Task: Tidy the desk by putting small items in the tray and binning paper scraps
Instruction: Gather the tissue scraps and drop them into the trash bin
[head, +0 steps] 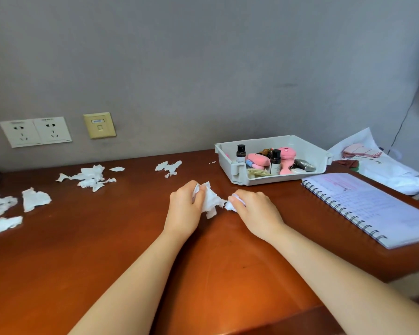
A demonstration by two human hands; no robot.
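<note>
White, soft-looking paper (211,201) is bunched between both hands at the middle of the desk (107,262). The left hand (184,204) curls its fingers round a crumpled wad. The right hand (254,211) pinches a smaller torn bit at its fingertips, and the two lots touch. I judge the hands meet so the bits can be pressed into one ball, easier to carry to a bin (none is in view).

More scraps lie loose on the desk: a heap (90,177) toward the wall at left, a small cluster (169,166) beyond the hands, and larger flat pieces (34,199) near the left edge. All have ragged, feathered edges and lie limp, so they look like tissue rather than stiff sheet, probably light enough to scatter.

The tray (228,153), pale hard plastic with a low front lip, sits at back right. It holds small items, among them two dark-capped bottles (240,153) and pink plush toys (258,160). A spiral-bound notebook (373,206) lies just beside it. The desk is glossy reddish-brown wood, smooth, so scraps should slide together easily.
</note>
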